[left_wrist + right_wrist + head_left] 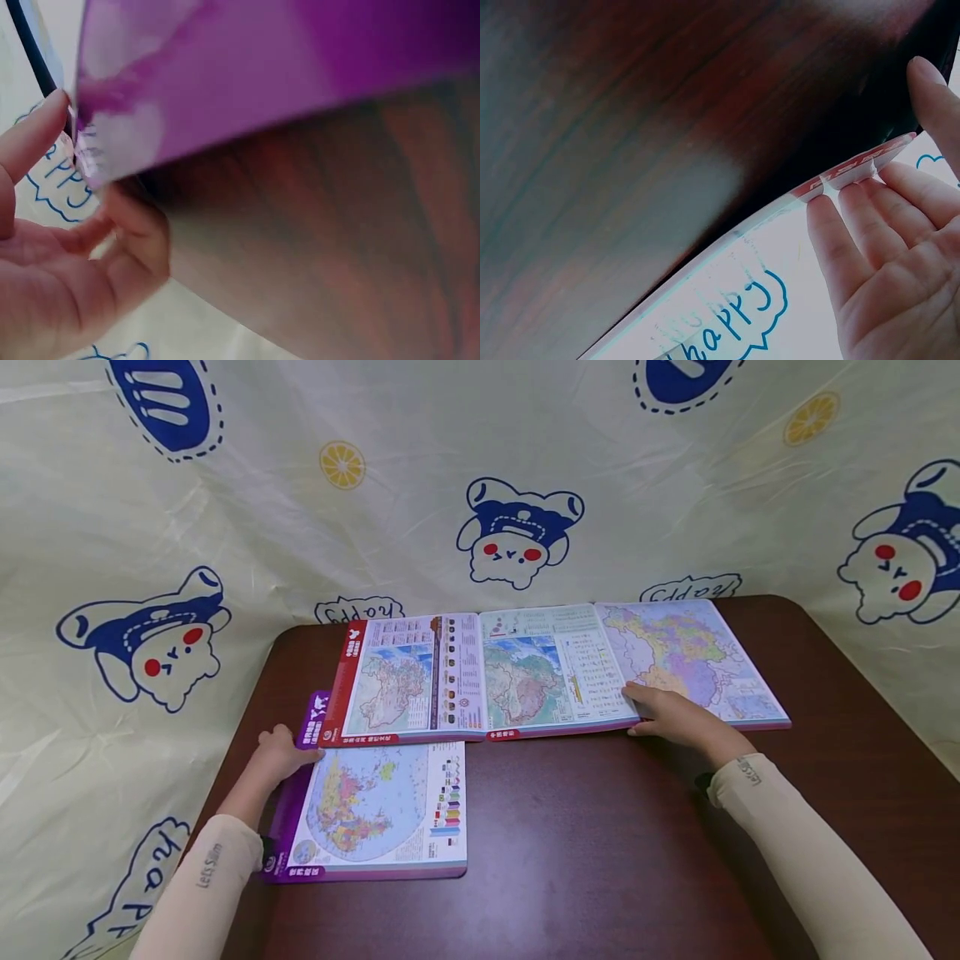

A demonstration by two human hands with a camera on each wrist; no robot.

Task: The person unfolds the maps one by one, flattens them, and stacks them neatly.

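Observation:
A purple-bordered folding world map [442, 793] lies on the table at the left. Over its upper part lies a red-bordered folding map of China [525, 693], spread into three panels. My left hand [281, 756] is at the purple map's left border. In the left wrist view, the thumb and curled fingers [135, 225] of that hand pinch the purple edge [225, 82]. My right hand [675, 718] touches the red map's lower edge near the seam of its middle and right panels. Straight fingers [862, 225] lie along that edge in the right wrist view, the thumb apart.
Beneath the maps is a dark brown wooden table [570, 843] with rounded back corners. A pale cloth [420, 527] printed with blue cartoon figures and orange slices hangs behind and around it.

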